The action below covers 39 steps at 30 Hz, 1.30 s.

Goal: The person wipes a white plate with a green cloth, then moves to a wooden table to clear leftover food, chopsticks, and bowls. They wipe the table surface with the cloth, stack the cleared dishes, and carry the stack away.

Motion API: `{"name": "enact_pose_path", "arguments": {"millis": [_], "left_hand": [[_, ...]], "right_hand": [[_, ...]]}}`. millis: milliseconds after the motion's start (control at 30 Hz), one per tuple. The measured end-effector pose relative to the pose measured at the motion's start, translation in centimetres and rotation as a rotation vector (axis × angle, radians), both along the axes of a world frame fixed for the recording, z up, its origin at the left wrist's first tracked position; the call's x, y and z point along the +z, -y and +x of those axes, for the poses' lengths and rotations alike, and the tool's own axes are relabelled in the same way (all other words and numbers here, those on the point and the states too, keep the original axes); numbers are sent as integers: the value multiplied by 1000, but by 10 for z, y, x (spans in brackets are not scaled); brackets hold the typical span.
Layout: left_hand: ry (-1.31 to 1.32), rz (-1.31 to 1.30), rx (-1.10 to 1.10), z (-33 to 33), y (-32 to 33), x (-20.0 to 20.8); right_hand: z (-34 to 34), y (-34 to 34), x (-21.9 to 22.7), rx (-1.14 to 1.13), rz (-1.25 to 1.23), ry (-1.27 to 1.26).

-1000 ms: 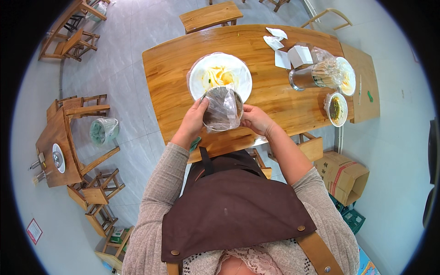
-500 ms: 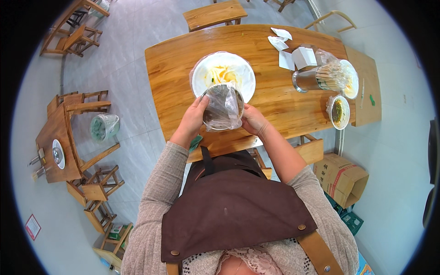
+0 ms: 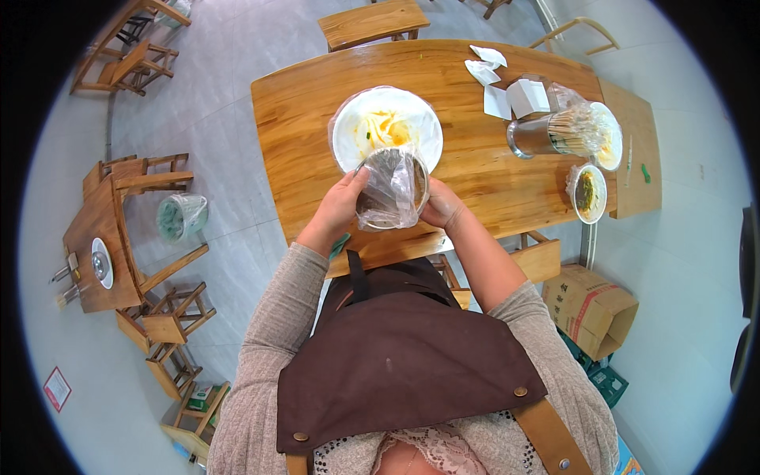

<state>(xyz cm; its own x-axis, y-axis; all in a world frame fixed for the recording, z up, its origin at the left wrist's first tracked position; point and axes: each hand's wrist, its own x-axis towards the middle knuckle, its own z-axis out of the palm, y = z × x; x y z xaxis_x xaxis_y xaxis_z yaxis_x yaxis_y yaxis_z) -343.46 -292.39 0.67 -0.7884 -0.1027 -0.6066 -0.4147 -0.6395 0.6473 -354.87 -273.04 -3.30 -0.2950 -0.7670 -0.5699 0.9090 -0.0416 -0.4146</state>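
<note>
A person's left hand (image 3: 340, 204) and right hand (image 3: 444, 206) clamp a round grey metal bowl (image 3: 378, 188) between them.
Crumpled clear plastic film (image 3: 404, 188) obscures its inside; the left thumb overlaps the rim, while the right fingertips are hidden. Just beyond both hands, the bowl partly covers a sauce-smeared round white plate (image 3: 347, 142).

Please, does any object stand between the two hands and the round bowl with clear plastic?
Nothing visible does: the left hand and the right hand hold the round bowl at opposite sides. Whether its clear plastic film reaches under their grip, I cannot tell.
</note>
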Motion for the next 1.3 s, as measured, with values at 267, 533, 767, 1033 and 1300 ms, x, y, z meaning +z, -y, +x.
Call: {"name": "enact_pose_path", "arguments": {"millis": [267,533,767,1033,1300], "left_hand": [[-15,-160,97,-2,3,3],[-65,-259,229,-4,-11,-20],[-77,-252,287,-8,-25,-24],[-17,-375,346,15,2,-23],[86,-361,457,55,34,-28]], "right_hand": [[-7,-9,17,190,338,-233],[19,0,85,-52,412,-859],[17,30,102,163,815,-1426],[-4,30,154,-267,120,-590],[-32,43,109,-214,225,-684]]}}
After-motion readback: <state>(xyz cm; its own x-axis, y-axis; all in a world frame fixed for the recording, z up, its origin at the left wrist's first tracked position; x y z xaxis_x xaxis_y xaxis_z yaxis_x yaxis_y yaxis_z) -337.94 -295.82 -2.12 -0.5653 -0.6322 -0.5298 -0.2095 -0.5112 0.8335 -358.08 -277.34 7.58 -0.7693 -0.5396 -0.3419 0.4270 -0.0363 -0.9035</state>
